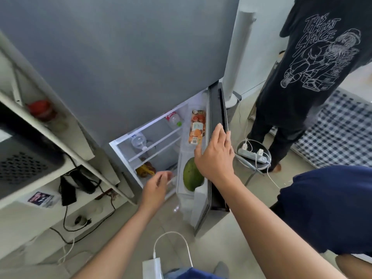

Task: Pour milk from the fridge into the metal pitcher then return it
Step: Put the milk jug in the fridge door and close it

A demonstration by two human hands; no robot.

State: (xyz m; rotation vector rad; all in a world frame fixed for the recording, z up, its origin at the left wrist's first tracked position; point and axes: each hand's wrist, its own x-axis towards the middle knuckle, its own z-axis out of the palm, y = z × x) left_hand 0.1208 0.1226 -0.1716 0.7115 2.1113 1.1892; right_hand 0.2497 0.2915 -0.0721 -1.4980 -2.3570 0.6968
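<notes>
The grey fridge [120, 67] stands in front of me with its lower door [216, 109] swung open to the right. My right hand [216, 156] rests on the door's top edge, fingers spread, holding nothing. My left hand [156, 187] reaches toward the lower shelves with loosely curled fingers and nothing in them. In the door rack stand an orange carton [197, 126] and a green mango [192, 174]. Inside lie a clear bottle with a red label [174, 118], another clear bottle [138, 141] and bananas [145, 170]. No milk container or metal pitcher is identifiable.
A white shelf unit [40, 121] with a black appliance [22, 158] and cables stands at left. Another person in a black printed shirt [314, 67] stands at right, beside a power strip [253, 155] on a round stool. A white cable [171, 244] hangs near my body.
</notes>
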